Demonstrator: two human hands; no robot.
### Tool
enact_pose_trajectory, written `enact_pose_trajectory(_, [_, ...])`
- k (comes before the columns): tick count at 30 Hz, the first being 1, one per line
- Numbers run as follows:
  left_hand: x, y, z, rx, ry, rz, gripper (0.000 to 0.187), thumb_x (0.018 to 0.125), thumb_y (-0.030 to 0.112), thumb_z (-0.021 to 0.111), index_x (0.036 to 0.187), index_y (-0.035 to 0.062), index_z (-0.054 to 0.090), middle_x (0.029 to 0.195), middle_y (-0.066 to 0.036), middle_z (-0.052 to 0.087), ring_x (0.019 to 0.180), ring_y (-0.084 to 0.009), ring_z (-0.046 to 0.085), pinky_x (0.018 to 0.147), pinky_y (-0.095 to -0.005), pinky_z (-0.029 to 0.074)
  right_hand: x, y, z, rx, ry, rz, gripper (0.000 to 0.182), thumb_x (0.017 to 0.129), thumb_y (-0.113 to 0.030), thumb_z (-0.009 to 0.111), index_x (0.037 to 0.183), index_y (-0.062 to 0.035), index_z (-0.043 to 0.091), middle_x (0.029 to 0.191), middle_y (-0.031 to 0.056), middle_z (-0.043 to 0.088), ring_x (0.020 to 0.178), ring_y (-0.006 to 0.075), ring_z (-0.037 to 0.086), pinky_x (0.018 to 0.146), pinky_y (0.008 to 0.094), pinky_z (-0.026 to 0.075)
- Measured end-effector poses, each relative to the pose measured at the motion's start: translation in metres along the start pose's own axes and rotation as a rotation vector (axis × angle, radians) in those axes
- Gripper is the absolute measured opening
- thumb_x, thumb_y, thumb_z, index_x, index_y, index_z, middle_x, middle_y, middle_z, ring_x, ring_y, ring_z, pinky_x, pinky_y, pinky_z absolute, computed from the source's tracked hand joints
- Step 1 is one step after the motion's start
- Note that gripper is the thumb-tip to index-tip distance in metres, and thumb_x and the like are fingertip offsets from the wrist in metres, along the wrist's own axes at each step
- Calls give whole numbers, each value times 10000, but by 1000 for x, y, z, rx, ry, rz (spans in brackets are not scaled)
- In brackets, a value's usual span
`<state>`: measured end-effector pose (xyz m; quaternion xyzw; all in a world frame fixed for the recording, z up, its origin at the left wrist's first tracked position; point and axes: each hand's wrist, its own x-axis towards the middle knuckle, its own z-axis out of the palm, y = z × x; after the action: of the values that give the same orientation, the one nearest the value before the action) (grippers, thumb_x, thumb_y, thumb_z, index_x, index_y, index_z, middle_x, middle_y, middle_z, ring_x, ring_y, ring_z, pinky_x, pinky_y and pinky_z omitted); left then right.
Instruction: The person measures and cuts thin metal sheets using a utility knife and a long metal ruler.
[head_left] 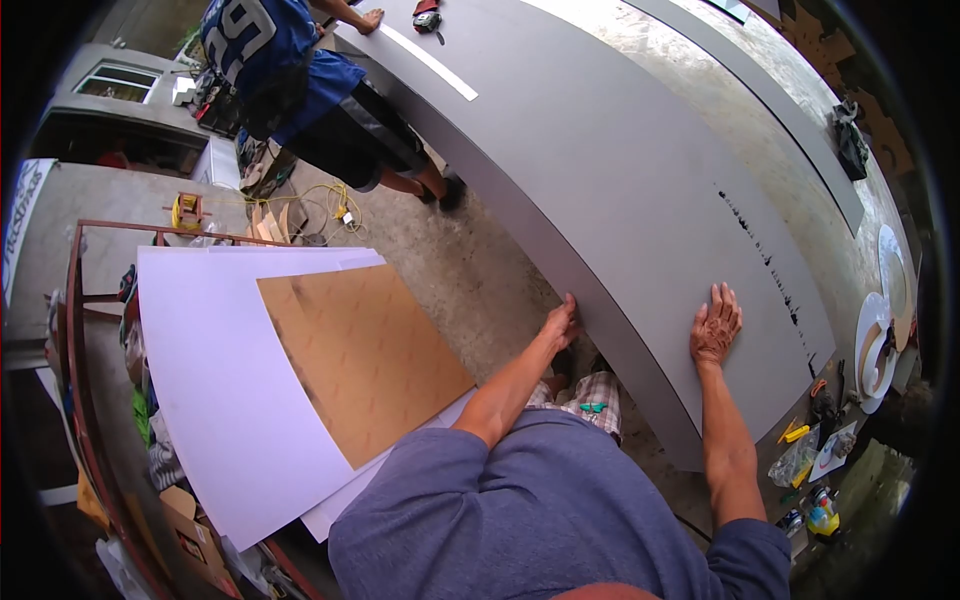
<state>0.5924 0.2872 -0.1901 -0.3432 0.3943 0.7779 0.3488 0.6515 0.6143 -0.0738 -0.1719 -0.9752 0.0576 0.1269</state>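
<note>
A long, smooth grey panel [600, 170] with a deep folded side stretches from the lower right to the top of the view. My left hand [562, 322] is at the lower edge of that side, its fingers curled against it and partly hidden. On the panel's top face my right hand [716, 325] lies flat with fingers extended. A jagged line of black marks [765, 258] runs across the surface just beyond it. Farther up the panel are a white strip [430, 62] and a red and black tape measure [427, 18].
A co-worker in a blue jersey [240, 40] stands at the far end, one hand [371, 20] on the panel. White sheets [210, 380] and a brown board [365, 350] lie on a rack to my left. Tools and a yellow cutter [797, 434] sit at right. A yellow cord [330, 200] crosses the floor.
</note>
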Motion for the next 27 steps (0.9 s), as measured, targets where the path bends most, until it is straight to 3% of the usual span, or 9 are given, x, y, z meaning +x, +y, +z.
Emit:
enact_pose_trajectory(12, [-2,-1,2,-17,20,12,663,924,532,590,1326,9,519,1380,-121,527,1241,-286,496,1015,-485,447,-1,0,-1,-5,-14,-4,460,972,-242,454,1421,-143,466,1502,42,411,1428,227,320,1187,467,203])
enact_pose_trajectory(27, [1,-3,0,-18,6,27,627,931,526,586,1278,6,540,1328,-119,567,1189,-281,537,1002,-458,462,0,-2,-5,-10,-30,5,467,956,-239,472,1417,-162,464,1501,28,407,1427,216,315,1194,457,207])
